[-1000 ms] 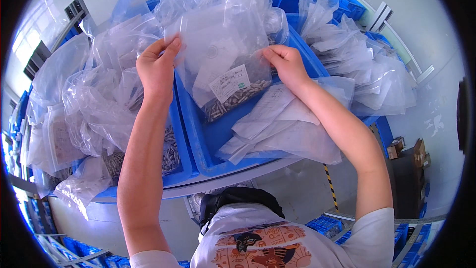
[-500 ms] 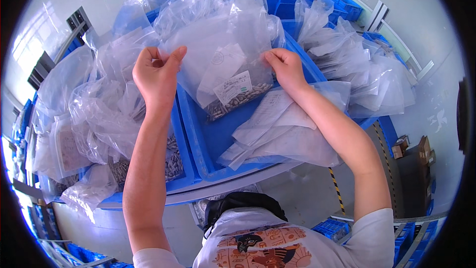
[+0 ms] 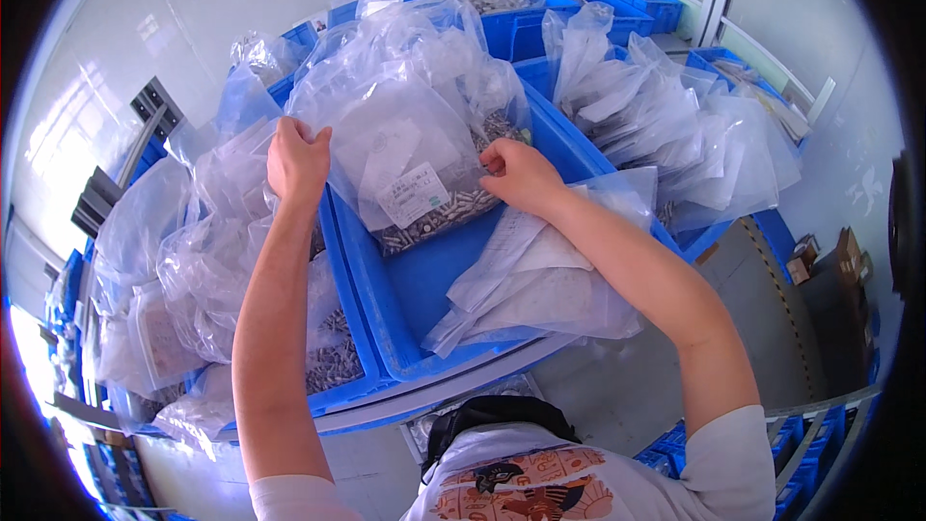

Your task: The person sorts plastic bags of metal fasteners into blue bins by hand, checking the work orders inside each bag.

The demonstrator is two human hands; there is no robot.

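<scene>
A clear plastic bag [image 3: 362, 159] lies slanted in the blue bin before me, small grey metal parts gathered along its bottom. Through its front show a white printed label [image 3: 413, 195] and a folded paper. My left hand [image 3: 298, 162] is closed in a pinch at the bag's upper left edge. At the right edge my right hand [image 3: 522, 176] has its fingers curled and closed on the plastic; their tips are partly hidden. Below my right forearm, flat plastic bags with papers in them [image 3: 531, 285] lie stacked over the bin's front right corner.
The blue bin [image 3: 386, 333] holds more bags of metal parts [image 3: 497, 130] behind. To the left, another bin carries crumpled bags [image 3: 207, 251] and loose metal parts [image 3: 333, 357]. Many flat bags [image 3: 666, 116] fill a bin at right. Cardboard boxes [image 3: 849, 256] stand at far right.
The bag and both hands have come lower and slightly left in the view. The bag now lies back against the others, and metal parts behind it show beside my right hand.
</scene>
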